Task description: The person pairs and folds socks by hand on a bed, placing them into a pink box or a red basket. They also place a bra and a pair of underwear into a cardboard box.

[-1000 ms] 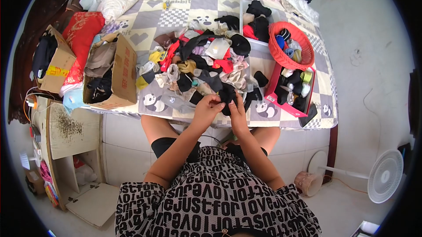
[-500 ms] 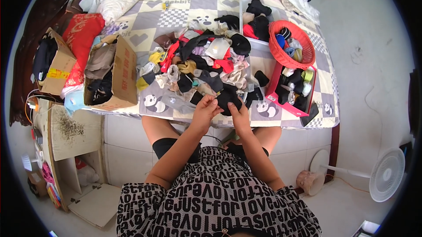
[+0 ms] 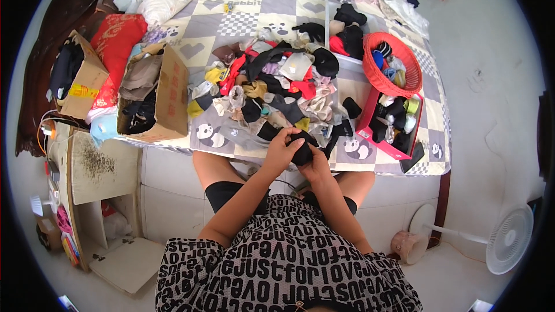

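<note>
Just in front of the bed's near edge, both hands grip a black sock (image 3: 302,153), bunched into a compact shape. My left hand (image 3: 281,151) pinches it from the left and top, fingers bent over its upper edge. Around its lower right side curls my right hand (image 3: 316,165); some of its fingers are hidden behind the cloth. Right beyond my hands spreads a heap of mixed socks (image 3: 263,83) in black, white, red, yellow and grey. Another black sock (image 3: 351,107) lies apart at the heap's right side.
At the right stand a red woven basket (image 3: 370,69) and a red-pink box (image 3: 417,130), both holding socks. Behind them sits a white tray (image 3: 327,26) with dark clothes. Two cardboard boxes (image 3: 173,95) of clothing stand left, near a red pillow (image 3: 118,40). A white fan (image 3: 510,240) stands right.
The black sock was spread wider and flatter; it is now bunched smaller between my hands. My right hand has turned and closed round its lower side. The whole view has shifted slightly.
</note>
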{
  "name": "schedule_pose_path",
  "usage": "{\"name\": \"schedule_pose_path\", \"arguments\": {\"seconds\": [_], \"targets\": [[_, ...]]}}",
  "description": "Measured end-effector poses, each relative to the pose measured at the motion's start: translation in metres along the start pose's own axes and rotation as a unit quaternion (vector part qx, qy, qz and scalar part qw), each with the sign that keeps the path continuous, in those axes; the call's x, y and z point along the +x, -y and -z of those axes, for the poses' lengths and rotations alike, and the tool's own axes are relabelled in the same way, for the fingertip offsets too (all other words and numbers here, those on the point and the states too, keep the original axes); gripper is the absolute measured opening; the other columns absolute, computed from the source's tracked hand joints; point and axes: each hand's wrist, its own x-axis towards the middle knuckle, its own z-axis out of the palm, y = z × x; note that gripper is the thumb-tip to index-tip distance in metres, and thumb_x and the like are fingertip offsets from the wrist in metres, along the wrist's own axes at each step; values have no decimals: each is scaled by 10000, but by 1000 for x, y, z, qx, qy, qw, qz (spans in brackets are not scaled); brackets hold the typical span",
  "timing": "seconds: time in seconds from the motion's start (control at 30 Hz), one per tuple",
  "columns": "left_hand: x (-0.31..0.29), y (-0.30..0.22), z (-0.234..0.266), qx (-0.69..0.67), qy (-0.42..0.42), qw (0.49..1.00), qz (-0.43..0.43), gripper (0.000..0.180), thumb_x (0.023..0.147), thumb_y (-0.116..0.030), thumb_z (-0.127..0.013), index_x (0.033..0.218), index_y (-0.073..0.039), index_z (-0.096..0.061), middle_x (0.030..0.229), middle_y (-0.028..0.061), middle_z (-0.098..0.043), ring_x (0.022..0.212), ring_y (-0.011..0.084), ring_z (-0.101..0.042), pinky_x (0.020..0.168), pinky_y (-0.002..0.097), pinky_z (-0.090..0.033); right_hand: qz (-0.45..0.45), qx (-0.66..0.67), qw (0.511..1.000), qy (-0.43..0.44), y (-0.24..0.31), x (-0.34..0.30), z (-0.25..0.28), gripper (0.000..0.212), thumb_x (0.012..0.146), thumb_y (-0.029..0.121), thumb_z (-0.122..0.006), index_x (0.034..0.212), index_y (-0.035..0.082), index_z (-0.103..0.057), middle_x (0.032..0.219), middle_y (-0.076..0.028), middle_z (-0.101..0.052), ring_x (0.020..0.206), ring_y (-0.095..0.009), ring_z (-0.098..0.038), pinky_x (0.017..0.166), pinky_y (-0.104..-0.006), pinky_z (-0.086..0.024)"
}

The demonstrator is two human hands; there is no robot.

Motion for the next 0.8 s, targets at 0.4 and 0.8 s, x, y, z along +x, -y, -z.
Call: {"name": "schedule_pose_path", "arguments": {"seconds": [0.4, 0.8], "targets": [[4, -12, 40, -242, -59, 936, 250, 219, 821, -172, -636, 1006, -67, -586, 856, -7, -592, 760, 109, -570, 680, 230, -462, -190, -46, 958, 209, -31, -12, -6, 375, 852, 244, -514, 1166, 39, -503, 1075, -71, -597, 955, -202, -597, 833, -311, -482], [-23, 3, 24, -104, -6, 980, 169, 499, 852, -354, -588, 1210, -30, -463, 1083, 47, -556, 993, 145, -527, 838, 283, -425, 95, -159, 980, 71, -12, -17, -14, 355, 878, 204, -571, 1168, 9, -509, 1088, -68, -591, 987, -173, -568, 870, -294, -440]]}}
